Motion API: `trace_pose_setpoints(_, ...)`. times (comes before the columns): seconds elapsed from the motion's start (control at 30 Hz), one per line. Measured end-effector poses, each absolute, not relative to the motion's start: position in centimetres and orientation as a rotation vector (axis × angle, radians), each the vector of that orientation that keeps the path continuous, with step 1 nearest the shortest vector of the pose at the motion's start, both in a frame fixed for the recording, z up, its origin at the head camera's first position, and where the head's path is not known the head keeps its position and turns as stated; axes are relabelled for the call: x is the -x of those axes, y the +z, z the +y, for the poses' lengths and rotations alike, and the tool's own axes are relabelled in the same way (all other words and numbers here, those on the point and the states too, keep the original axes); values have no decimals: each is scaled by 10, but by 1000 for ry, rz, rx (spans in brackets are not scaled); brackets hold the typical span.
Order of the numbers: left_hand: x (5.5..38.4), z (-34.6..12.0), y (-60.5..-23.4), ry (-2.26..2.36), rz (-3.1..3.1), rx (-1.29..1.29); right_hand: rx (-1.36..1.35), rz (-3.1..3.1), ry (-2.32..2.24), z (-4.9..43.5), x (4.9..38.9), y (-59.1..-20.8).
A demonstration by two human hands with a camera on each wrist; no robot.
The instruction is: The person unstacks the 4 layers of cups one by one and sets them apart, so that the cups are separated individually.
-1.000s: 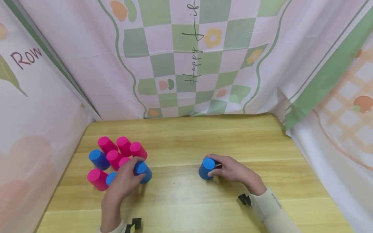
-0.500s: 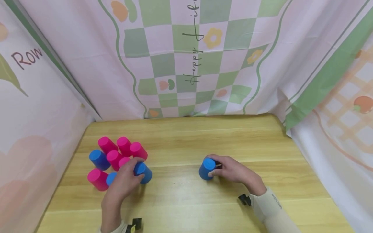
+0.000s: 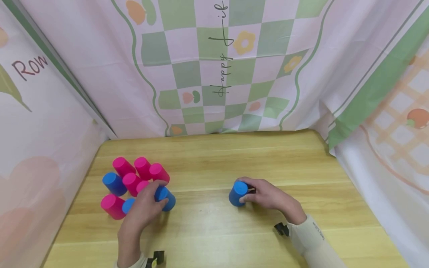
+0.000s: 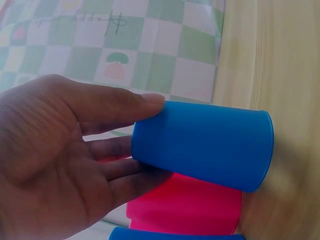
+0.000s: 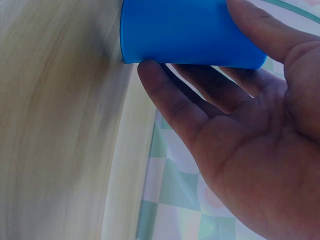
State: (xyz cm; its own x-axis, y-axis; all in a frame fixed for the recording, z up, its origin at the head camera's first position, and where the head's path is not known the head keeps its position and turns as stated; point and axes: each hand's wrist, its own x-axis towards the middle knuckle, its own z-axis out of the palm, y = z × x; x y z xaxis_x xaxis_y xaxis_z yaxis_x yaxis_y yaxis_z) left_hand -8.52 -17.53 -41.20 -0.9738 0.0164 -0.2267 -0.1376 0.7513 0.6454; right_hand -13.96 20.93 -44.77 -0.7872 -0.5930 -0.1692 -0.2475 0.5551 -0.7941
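Observation:
At the right side of the cup group, my left hand (image 3: 145,205) grips a blue cup (image 3: 165,199) by its narrow upper end, thumb on the near side. The left wrist view shows this blue cup (image 4: 205,145) with a pink cup (image 4: 190,207) just behind it. Right of the table's middle, my right hand (image 3: 268,194) holds another upside-down blue cup (image 3: 238,194) between thumb and fingers. In the right wrist view the fingers (image 5: 172,102) lie along the side of that blue cup (image 5: 185,32), whose wide rim is down at the wood.
Several upside-down pink cups (image 3: 142,167) stand close together at the left with a blue cup (image 3: 114,184) among them. A second blue cup (image 3: 128,205) is partly hidden by my left hand. Printed curtains (image 3: 187,74) enclose the wooden table (image 3: 214,234) at the back and sides.
Hardly anything differs. My left hand and its blue cup have shifted very slightly to the right; the right hand and its cup stay in place.

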Motion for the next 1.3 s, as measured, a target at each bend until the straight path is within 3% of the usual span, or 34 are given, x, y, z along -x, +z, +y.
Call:
trace_pose_setpoints(0.57, 84, -163, -404, 1167, 2887, -33, 721, 2385, -1117, 210, 139, -447)
trace_pose_setpoints(0.87, 88, -135, -404, 1345, 3015, -389, 762, 2401, -1100, 210, 139, -447)
trace_pose_setpoints(1.3, 101, -87, -420, 1347, 2743, -471, 755, 2393, -1099, 210, 139, -449)
